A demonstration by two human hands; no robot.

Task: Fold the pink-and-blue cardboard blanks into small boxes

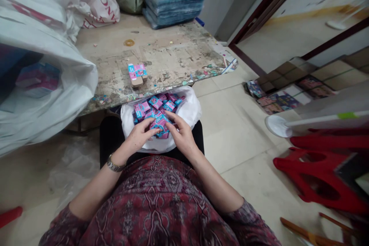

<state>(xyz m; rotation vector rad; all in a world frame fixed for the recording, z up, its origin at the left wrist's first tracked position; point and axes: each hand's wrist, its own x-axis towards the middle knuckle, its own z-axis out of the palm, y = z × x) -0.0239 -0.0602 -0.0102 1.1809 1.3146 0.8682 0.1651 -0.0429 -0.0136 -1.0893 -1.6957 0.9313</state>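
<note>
Small pink-blue box (160,124) pinched between left hand (139,135) and right hand (181,135)

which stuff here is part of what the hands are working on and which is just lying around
In use:
- left hand and right hand, both on one small box
- white bag of boxes on the lap

Lying about:
- flat box on the table
- tape ring
- blue stack
- red stools

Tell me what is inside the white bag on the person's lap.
The white bag holds a heap of small pink-and-blue boxes. The left hand and right hand hold one box on top. Boxes lower in the heap are covered.
</note>
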